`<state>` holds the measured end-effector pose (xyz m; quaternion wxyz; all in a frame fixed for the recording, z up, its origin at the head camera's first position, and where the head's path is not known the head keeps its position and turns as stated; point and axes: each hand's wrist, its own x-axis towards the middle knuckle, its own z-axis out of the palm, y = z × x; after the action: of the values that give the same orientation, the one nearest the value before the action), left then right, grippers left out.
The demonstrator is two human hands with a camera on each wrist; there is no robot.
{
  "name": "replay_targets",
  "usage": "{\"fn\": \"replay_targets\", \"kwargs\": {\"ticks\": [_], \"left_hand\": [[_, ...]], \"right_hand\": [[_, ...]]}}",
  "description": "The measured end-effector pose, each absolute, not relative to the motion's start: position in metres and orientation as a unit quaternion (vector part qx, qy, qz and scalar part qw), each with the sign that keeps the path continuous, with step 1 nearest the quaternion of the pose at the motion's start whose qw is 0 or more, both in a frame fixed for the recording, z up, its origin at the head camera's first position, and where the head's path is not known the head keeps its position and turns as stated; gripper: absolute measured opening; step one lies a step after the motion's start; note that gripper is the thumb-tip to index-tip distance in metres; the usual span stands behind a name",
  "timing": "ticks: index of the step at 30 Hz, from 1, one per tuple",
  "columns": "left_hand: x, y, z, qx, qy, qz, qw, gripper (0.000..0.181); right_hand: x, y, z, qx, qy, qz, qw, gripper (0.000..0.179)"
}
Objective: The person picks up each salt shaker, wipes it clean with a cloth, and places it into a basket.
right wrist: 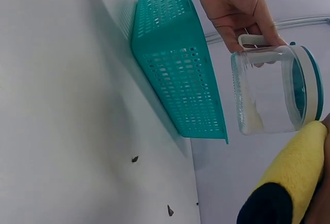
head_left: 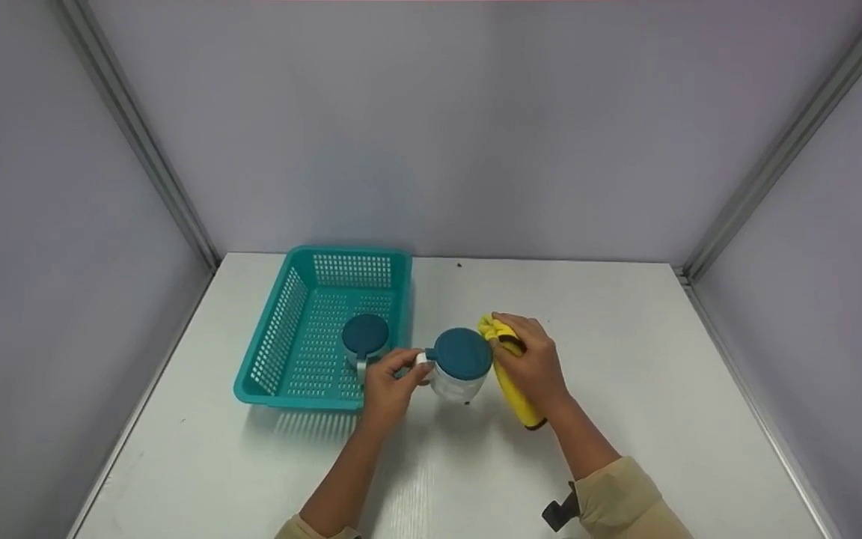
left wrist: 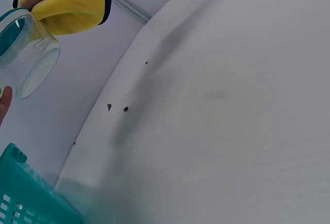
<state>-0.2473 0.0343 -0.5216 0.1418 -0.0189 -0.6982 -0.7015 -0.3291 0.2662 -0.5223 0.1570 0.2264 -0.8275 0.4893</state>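
A clear jar (head_left: 458, 385) with a blue lid (head_left: 463, 353) and a white side handle is held up off the table. My left hand (head_left: 390, 385) grips it by the handle; the right wrist view shows those fingers around the handle (right wrist: 252, 40). My right hand (head_left: 534, 363) holds a folded yellow cloth (head_left: 517, 397) with dark edging, its upper end against the jar by the lid. In the left wrist view the cloth (left wrist: 77, 10) hangs beyond the jar (left wrist: 36, 61). A second blue-lidded jar (head_left: 366, 335) stands inside the teal basket.
Left of the hands, the perforated teal basket (head_left: 251, 385) sits on the white table (head_left: 625, 337). Small dark specks (left wrist: 126, 109) dot the tabletop. Grey walls (head_left: 476, 135) enclose the back and both sides.
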Motion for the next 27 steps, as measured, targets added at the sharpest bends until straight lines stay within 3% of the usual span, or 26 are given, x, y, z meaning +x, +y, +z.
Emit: {"fn": "replay_targets", "kwargs": {"ticks": [7, 17, 27], "left_hand": [[-0.251, 0.039, -0.524, -0.027, -0.673, -0.720, 0.166, 0.017], [-0.254, 0.043, -0.532, -0.004, -0.653, -0.743, 0.146, 0.017], [-0.251, 0.043, -0.524, -0.010, -0.661, -0.742, 0.116, 0.019]], "right_hand": [[-0.325, 0.256, -0.531, 0.155, -0.787, 0.584, 0.124, 0.041], [-0.321, 0.245, -0.541, 0.058, -0.685, 0.726, 0.021, 0.041], [-0.329, 0.245, -0.547, 0.012, -0.627, 0.771, -0.107, 0.049]]}}
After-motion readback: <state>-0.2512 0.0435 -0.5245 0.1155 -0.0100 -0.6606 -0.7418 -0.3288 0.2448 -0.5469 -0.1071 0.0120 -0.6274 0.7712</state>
